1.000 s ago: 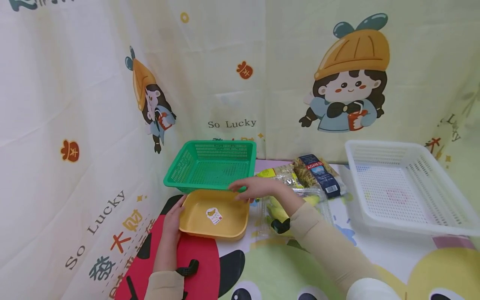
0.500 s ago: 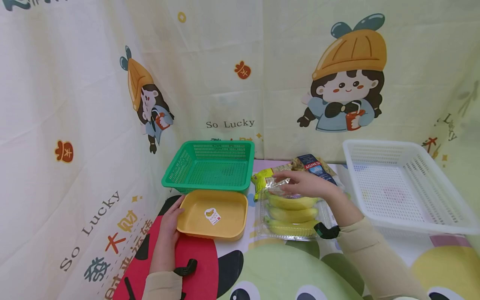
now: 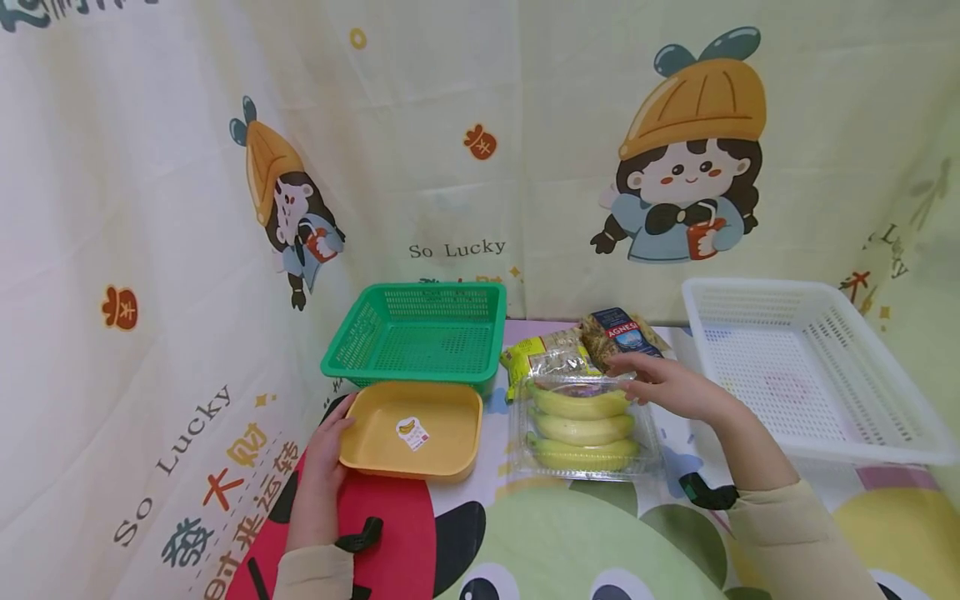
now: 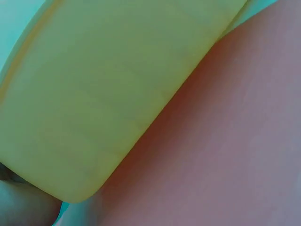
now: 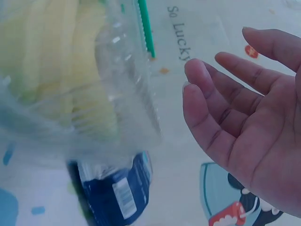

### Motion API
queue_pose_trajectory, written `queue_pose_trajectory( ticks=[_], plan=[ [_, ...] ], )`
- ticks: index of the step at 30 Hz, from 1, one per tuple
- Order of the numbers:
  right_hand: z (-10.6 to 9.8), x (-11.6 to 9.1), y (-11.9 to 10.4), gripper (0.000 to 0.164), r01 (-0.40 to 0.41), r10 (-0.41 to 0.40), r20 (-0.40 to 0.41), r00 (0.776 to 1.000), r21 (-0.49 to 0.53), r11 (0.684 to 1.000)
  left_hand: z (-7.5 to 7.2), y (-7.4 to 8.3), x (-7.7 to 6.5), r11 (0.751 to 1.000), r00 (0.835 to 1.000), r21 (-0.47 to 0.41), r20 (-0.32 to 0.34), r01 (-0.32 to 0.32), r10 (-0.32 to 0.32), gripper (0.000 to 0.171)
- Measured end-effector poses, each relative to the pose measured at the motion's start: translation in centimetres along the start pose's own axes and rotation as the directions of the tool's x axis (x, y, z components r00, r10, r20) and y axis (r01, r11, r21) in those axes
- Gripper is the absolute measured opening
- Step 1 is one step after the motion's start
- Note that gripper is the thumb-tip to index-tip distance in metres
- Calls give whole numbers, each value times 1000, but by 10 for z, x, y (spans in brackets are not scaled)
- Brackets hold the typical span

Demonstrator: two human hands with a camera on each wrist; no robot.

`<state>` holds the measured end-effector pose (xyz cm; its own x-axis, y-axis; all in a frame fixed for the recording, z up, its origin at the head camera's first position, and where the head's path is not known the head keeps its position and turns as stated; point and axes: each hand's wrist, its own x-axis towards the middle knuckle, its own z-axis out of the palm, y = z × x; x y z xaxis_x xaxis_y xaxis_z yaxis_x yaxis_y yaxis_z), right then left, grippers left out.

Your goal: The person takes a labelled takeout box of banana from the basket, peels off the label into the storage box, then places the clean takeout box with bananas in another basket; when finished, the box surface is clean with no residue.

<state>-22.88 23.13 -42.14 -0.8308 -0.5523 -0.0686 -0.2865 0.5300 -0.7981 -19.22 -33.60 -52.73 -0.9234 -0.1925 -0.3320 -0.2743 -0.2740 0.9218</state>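
Note:
A yellow plastic basin (image 3: 442,454) with a banana sticker inside stands at the left. My left hand (image 3: 322,450) grips its left side, thumb at the rim. In the left wrist view the basin's wall (image 4: 94,103) fills much of the picture beside the palm. A clear plastic box (image 3: 648,467) of several bananas (image 3: 581,430) lies to the basin's right. My right hand (image 3: 675,390) hovers at the box's far right corner with relaxed fingers and holds nothing. The right wrist view shows that hand's fingers (image 5: 211,103) apart from the box (image 5: 127,117).
Behind the basin sits a green basket (image 3: 420,333). A yellow-and-clear food bag (image 3: 547,354) and an AGNESI pasta bag (image 3: 618,329) lie behind the banana box. The white basket (image 3: 885,417) stands at the right. Printed cloth walls (image 3: 555,167) close off the back and left.
My right hand has left the basin's inner right side and moved right, over the bananas to the box's far right corner. The basin has shifted slightly left with my left hand on it.

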Motion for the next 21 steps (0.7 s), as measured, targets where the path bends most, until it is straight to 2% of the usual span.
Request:
queue_pose_trajectory(
  ticks=[4,7,9,11,13,14,16,17,19,20,21],
  plan=[
    [1,-11,7,46,-12,12,-8,1000,-2,1000,-7,-2,3,1000,1000,29,3,6,-6,48],
    [3,-16,12,47,-30,30,-27,999,-15,999,-10,1,2,990,1000,143,-12,-3,5,47],
    [4,-18,16,47,-36,35,-41,999,-30,999,-10,5,-2,961,998,275,-56,-24,40,47],
    [5,-21,19,47,-43,41,-56,998,-43,998,-8,13,-7,909,987,414,-118,-52,110,48],
    [6,-23,20,46,-39,35,-70,997,-56,998,0,22,-15,841,959,535,-190,-78,210,50],
    [6,-24,21,46,-37,31,-79,996,-65,997,6,26,-19,812,937,574,-215,-106,275,50],
    [7,-27,22,45,-37,29,-97,995,-76,996,23,33,-28,770,887,609,-228,-192,402,48],
    [7,-28,22,45,-38,29,-107,994,-80,996,34,36,-33,748,863,617,-211,-246,458,46],
    [8,-31,23,45,-42,31,-123,992,-86,995,56,39,-41,710,831,609,-143,-355,538,41],
    [8,-32,24,45,-50,38,-133,990,-84,995,68,38,-45,687,820,602,-90,-407,565,39],
    [9,-33,24,45,-55,44,-139,989,-80,995,79,37,-48,678,822,587,-37,-442,568,36]
  ],
)
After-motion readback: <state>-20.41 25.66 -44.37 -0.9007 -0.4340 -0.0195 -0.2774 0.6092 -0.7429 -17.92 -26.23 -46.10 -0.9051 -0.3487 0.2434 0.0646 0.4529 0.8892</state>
